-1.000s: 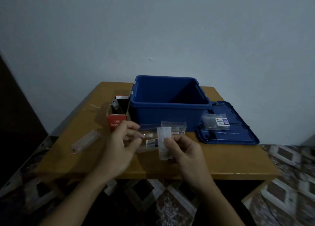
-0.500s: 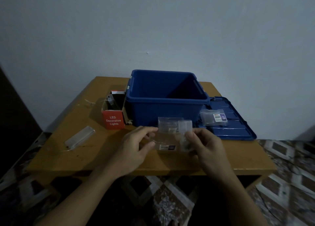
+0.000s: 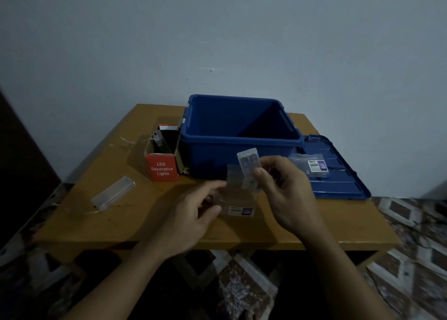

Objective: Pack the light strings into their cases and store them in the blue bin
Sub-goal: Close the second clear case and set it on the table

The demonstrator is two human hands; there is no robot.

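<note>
Near the tabletop's front edge, the left hand pinches the left side of a clear pouch, whose mouth seems to face up; just above and right of that mouth the light pack stands nearly upright, long axis top to bottom, pinched between thumb and fingers of the right hand; the pack probably has to go down and slightly left; the bin stands behind both hands.

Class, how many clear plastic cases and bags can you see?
4: a long case left on the table, a small case in the right hand, a labelled bag in the left hand, a second bag on the blue lid. The red box may hide more.
</note>
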